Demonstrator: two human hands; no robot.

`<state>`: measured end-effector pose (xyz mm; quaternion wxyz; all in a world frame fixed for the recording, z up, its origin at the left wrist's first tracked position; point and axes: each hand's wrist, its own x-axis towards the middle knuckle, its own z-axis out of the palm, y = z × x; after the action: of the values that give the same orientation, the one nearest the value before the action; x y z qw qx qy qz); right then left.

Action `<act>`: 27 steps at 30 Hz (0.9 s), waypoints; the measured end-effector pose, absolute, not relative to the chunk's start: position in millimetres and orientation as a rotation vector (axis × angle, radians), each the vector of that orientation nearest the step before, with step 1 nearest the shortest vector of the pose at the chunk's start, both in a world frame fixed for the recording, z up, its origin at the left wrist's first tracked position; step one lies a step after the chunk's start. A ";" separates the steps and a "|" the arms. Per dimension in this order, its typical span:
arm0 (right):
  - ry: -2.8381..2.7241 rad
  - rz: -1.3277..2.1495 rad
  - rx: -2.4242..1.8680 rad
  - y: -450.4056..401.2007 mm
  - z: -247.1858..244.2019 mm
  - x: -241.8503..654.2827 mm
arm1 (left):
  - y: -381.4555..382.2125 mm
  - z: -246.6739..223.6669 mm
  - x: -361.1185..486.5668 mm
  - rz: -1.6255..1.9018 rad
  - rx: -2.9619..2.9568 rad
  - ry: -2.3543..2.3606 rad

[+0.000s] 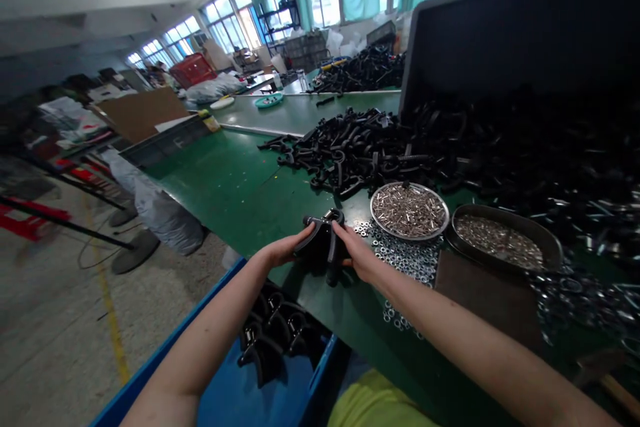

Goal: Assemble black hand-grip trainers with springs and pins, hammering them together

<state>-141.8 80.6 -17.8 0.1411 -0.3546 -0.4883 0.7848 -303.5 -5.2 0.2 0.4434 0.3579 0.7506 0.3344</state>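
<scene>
Over the green table's near edge I hold a black spring clamp [323,243] between both hands. Its two arms spread downward, and a small shiny metal piece shows near the top. My left hand [289,247] grips the left arm with the thumb along its upper side. My right hand [356,250] closes on the right arm, thumb near the top. Some of the fingers are hidden behind the clamp. Below my left forearm, similar black clamps [265,347] lie in a blue bin [235,387].
A pile of black parts [350,153] covers the table's far side. On the right are a round dish of metal pins [410,210], a second pan of small metal parts [500,240], loose metal rings [400,260] and a hammer [610,373]. A large dark crate [520,47] stands behind.
</scene>
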 end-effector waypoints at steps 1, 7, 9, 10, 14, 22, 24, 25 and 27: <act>-1.428 2.252 -1.025 79.3 -17.6 -144.7 | -5.6 -1.9 -303.1 0.806 0.848 1.796; -1.848 1.674 -0.756 70.6 -11.1 -140.0 | -31.9 -7.3 -299.0 1.078 0.786 1.592; -1.994 1.444 -0.577 65.9 -9.8 -134.0 | -45.7 -9.1 -294.0 1.199 0.913 1.578; -2.049 1.350 -0.480 63.2 -11.2 -130.8 | -52.1 -11.6 -289.8 1.220 0.977 1.565; -2.144 1.276 -0.270 54.8 -35.0 -120.1 | -69.3 -35.1 -264.4 1.177 1.115 1.524; -2.083 1.603 -0.246 51.8 -59.6 -120.4 | -64.7 -49.6 -232.2 1.231 0.843 1.563; -2.058 1.632 -0.256 48.2 -53.9 -118.9 | -63.7 -46.2 -229.1 1.270 0.814 1.544; -2.059 1.634 -0.257 46.4 -51.7 -117.2 | -64.3 -46.3 -227.4 1.286 0.804 1.532; -2.078 1.621 -0.254 44.3 -50.4 -113.0 | -66.8 -50.1 -223.1 1.298 0.755 1.512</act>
<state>-113.0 44.3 -50.4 0.2444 -0.0930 -0.7611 0.5936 -223.1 -66.8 -50.1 0.4840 0.3100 0.6209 0.5330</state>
